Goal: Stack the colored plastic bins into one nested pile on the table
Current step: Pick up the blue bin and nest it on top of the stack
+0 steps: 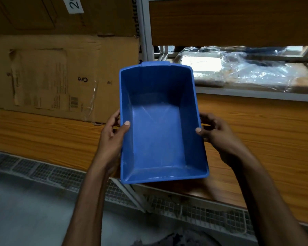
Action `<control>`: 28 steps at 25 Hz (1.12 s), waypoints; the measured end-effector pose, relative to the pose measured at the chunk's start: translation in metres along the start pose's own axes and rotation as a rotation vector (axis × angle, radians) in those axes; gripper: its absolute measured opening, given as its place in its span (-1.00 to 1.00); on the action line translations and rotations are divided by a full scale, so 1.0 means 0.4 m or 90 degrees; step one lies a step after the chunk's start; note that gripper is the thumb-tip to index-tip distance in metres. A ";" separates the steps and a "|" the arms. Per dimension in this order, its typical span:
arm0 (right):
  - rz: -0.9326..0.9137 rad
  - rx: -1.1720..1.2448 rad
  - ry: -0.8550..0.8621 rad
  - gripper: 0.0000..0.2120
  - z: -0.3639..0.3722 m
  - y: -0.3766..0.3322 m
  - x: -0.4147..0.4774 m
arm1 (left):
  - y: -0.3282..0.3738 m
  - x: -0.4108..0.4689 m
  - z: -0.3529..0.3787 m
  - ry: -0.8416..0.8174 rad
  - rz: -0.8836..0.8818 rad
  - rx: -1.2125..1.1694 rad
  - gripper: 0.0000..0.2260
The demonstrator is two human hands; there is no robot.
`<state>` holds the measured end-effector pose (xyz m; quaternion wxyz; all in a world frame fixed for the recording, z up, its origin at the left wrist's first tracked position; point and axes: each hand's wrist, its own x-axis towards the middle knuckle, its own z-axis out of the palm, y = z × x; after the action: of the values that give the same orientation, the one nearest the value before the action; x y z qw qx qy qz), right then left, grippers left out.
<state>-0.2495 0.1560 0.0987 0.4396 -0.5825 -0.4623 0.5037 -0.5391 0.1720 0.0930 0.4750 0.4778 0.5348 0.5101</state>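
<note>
An empty blue plastic bin (160,132) is held in the air above the wooden table (43,137), its open top facing me. My left hand (112,137) grips its left wall, thumb over the rim and fingers outside. On the opposite side, my right hand (215,134) holds the right wall the same way. No other colored bin is in view.
A large cardboard box (57,77) stands at the back left of the table, with another above it. A metal-framed shelf (256,94) at the back right holds plastic-wrapped packages (238,71). Wire mesh (60,174) runs under the table's front edge.
</note>
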 end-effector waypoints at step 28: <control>0.120 -0.103 0.546 -0.54 0.010 0.243 -0.982 | -0.084 -0.578 0.059 -0.484 -0.035 0.100 -0.52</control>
<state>-0.2696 -0.2473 0.0739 0.4966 -0.8110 -0.2211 0.2163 -0.4951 -0.0569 0.0635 0.6147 0.6531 0.3704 0.2417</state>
